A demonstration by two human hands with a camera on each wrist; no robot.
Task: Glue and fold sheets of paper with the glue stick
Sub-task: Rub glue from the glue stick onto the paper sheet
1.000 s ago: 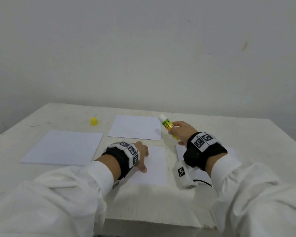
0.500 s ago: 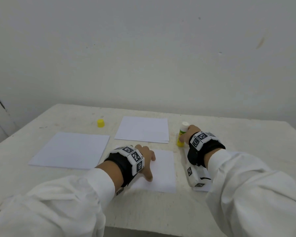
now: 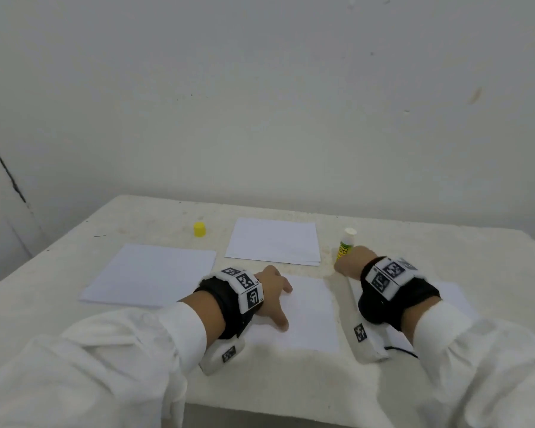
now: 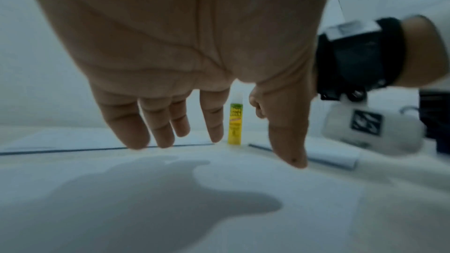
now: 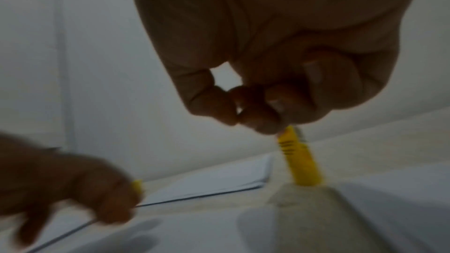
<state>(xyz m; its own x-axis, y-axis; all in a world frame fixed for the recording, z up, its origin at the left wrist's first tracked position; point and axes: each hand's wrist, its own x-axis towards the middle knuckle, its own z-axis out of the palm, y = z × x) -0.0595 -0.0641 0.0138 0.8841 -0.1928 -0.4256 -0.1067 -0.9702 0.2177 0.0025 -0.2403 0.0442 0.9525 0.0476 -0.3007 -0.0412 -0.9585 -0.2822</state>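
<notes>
Glue stick (image 3: 345, 244) stands upright on the table (image 3: 445, 257), uncapped, just past our right hand (image 3: 351, 264), whose fingers pinch its barrel. Our left hand (image 3: 272, 291) lies spread, fingers straight, on the near sheet (image 3: 309, 316).

Pale scuffed table (image 3: 445, 251) against a bare whitish wall (image 3: 260, 103) (faintly stained).

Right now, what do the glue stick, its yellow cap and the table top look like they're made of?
Glue stick: smooth plastic tube with a printed yellow-green label, probably.
Yellow cap: moulded plastic, uniform matte colour.
Table top: rough, speckled off-white surface, perhaps painted board or stone; unclear.
</notes>
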